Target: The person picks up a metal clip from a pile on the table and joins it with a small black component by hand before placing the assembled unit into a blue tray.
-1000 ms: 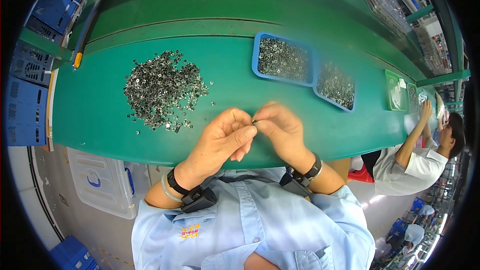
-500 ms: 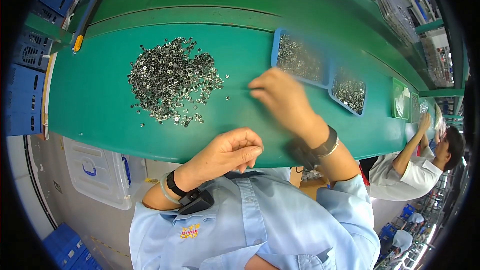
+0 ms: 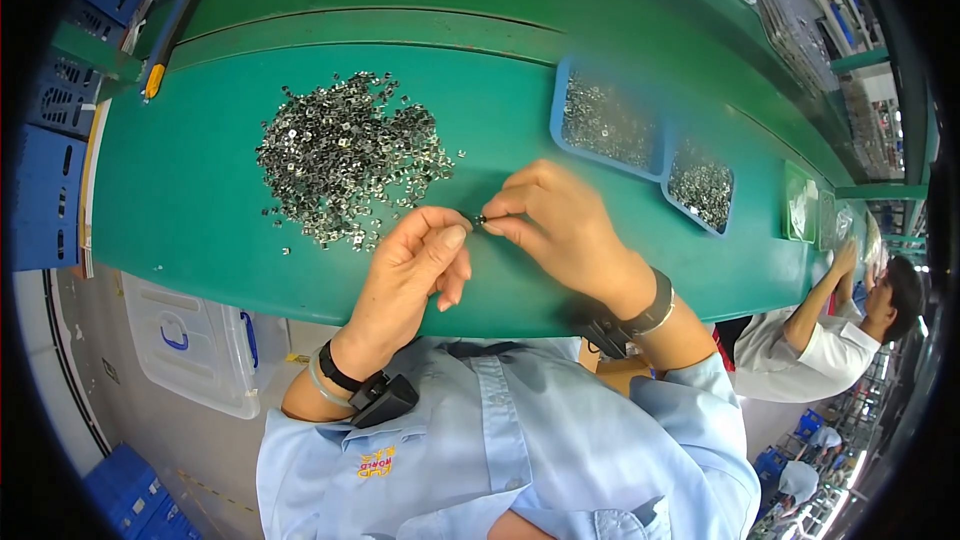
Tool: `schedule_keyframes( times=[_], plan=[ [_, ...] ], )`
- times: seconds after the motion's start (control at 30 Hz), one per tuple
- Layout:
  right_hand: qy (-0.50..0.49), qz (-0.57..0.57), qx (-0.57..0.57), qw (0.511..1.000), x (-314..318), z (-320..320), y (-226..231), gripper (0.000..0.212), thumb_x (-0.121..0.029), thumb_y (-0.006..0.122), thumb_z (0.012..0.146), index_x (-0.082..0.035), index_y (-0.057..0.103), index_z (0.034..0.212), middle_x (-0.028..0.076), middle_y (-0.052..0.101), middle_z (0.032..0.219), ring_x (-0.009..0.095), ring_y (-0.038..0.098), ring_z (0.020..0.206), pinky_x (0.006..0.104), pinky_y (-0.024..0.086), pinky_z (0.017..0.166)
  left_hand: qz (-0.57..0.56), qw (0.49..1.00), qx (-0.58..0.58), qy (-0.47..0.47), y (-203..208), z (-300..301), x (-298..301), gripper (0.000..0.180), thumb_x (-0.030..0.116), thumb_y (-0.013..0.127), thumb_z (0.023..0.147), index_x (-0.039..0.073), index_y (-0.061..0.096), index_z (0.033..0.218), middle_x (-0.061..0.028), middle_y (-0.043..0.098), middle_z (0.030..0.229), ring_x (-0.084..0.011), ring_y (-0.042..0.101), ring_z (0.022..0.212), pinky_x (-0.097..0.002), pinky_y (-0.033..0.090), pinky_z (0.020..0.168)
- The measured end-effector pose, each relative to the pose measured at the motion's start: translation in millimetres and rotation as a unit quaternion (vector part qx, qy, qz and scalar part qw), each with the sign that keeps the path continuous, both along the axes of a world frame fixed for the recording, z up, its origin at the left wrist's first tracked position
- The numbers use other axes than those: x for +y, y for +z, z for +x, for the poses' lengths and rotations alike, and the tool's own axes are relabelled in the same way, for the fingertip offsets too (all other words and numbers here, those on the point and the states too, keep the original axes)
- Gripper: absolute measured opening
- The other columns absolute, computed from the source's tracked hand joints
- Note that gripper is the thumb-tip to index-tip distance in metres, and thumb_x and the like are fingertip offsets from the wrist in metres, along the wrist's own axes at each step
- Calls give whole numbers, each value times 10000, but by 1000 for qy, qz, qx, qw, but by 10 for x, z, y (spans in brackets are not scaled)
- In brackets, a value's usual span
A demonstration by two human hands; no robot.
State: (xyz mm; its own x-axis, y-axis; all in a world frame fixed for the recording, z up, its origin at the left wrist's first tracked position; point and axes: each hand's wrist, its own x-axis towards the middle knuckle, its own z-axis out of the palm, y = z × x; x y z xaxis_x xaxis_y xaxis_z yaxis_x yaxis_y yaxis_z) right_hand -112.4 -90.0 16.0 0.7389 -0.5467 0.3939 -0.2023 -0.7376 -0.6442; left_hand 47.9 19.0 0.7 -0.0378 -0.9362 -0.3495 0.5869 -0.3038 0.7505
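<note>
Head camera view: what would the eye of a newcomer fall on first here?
The heap of small shiny parts on the green table, left of centre, probably stands out first. Near the middle, the left hand and right hand meet at a tiny dark piece. Two blue trays with small metallic parts sit farther right.

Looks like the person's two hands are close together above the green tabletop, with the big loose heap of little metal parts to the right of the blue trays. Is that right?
Not quite: the head view shows the heap of little metal parts left of the blue trays. The left hand and right hand are indeed close together above the green tabletop.
</note>
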Motion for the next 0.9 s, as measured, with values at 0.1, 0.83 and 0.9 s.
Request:
schedule_keyframes(
  times=[0.1, 0.83, 0.9],
  plan=[
    [-5, -17, -10, 1000, 74, -99, 60, 184, -59, 727, 674, -72, 636, 833, 61, 582, 828, 236, 572, 742, 335, 467, 607, -7, 1000, -12, -12, 37, -84, -32, 165, 189, 509, 938, 33, 517, 990, -30, 545, 695, -68, 492, 534, -200, 374, 449],
    [-98, -50, -153, 982, 348, -453, -30, 184, -35, 694, 704, -67, 618, 869, 48, 588, 822, 218, 584, 708, 319, 479, 578, -53, 989, 127, -45, 106, -516, -103, 169, 202, 503, 937, 60, 537, 1023, -44, 517, 626, -101, 416, 466, -237, 314, 427],
    [-101, -49, -158, 981, 372, -460, -41, 184, -32, 698, 704, -63, 617, 866, 56, 595, 820, 220, 585, 707, 314, 477, 583, -61, 988, 134, -45, 97, -537, -106, 156, 202, 510, 934, 64, 535, 1003, -43, 519, 628, -101, 417, 465, -238, 312, 426]
  ],
)
